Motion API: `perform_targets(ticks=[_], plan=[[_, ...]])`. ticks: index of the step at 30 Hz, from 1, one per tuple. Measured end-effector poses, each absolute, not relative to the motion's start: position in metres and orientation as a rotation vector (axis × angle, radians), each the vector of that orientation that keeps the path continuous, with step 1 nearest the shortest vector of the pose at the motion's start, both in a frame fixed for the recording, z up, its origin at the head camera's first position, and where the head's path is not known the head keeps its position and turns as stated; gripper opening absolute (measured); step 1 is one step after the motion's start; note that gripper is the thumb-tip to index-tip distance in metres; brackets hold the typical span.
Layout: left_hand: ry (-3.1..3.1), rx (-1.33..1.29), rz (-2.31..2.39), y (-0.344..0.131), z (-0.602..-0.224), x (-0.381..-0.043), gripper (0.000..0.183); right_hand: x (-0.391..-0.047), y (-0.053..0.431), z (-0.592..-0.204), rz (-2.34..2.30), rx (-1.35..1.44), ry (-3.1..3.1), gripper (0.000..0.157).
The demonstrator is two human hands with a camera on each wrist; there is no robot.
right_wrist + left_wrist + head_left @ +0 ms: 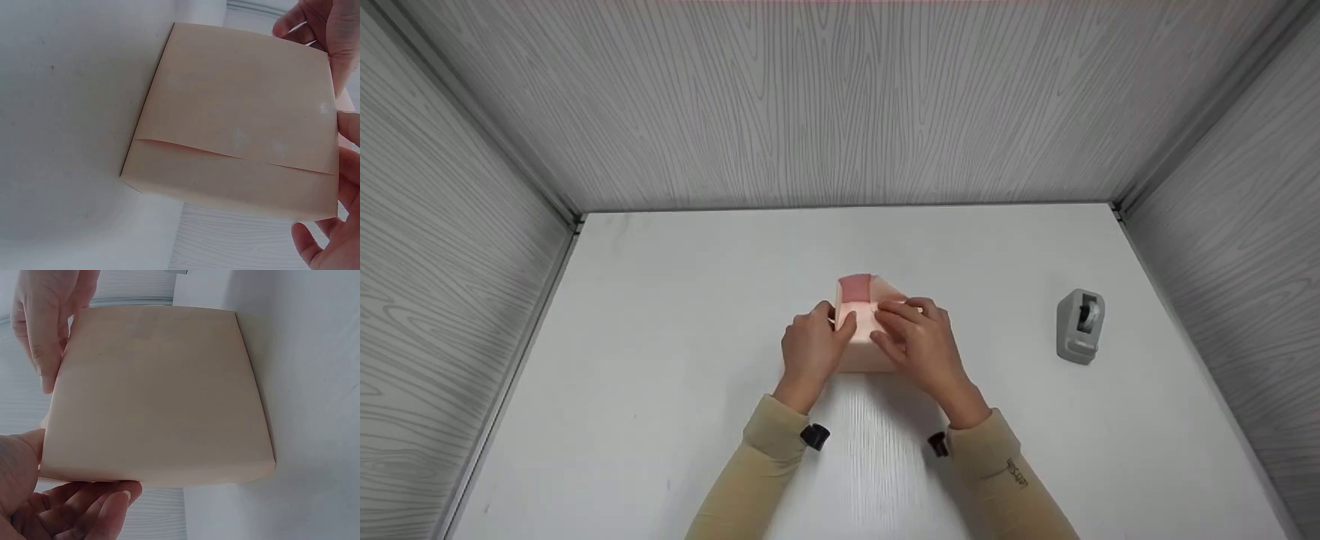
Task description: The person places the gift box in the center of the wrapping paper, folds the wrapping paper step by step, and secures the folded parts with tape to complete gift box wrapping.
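Note:
A small pale-peach paper box (864, 358) stands on the white table in front of both hands, its plain front face filling much of both wrist views. At its far side a pink flap (855, 289) stands up. My left hand (812, 343) grips the box's left side, thumb at the top edge and bent fingers along the side wall. My right hand (922, 341) holds the top right part, fingertips on the top and thumb near the front edge. A slit-like gap runs along the front face (236, 112) near its right side. The far wall is hidden.
A grey tape dispenser (1080, 327) with a roll in it stands on the right part of the white table (660, 315). Grey wood-grain panels (840, 105) rise at the back and on both sides.

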State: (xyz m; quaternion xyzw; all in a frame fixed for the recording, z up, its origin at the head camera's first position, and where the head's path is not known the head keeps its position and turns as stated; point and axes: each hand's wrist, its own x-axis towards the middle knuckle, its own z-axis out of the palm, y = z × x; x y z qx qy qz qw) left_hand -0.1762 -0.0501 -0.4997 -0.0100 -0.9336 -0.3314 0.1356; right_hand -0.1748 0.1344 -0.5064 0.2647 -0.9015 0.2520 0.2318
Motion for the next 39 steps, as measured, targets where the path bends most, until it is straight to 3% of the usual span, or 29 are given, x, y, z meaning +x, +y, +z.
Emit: perform_targets(ticks=[6,18,22,32,39], plan=[[-2.719,-0.011,-0.949,-0.050,-0.499,-0.177,0.031,-0.174,0.141,-0.505,0.686,0.761,-2.511,0.033],[-2.684,-0.025,-0.999,-0.051,-0.499,-0.176,0.030,-0.171,0.178,-0.505,1.006,0.740,-2.312,0.014],[-2.690,-0.018,-1.010,-0.051,-0.498,-0.176,0.030,-0.165,0.185,-0.512,0.938,0.766,-2.339,0.019],[-2.707,-0.022,-0.978,-0.050,-0.499,-0.177,0.029,-0.166,0.197,-0.528,0.841,0.989,-2.372,0.047],[-2.706,-0.024,-0.979,-0.050,-0.499,-0.176,0.029,-0.173,0.197,-0.527,0.835,1.103,-2.300,0.049]])
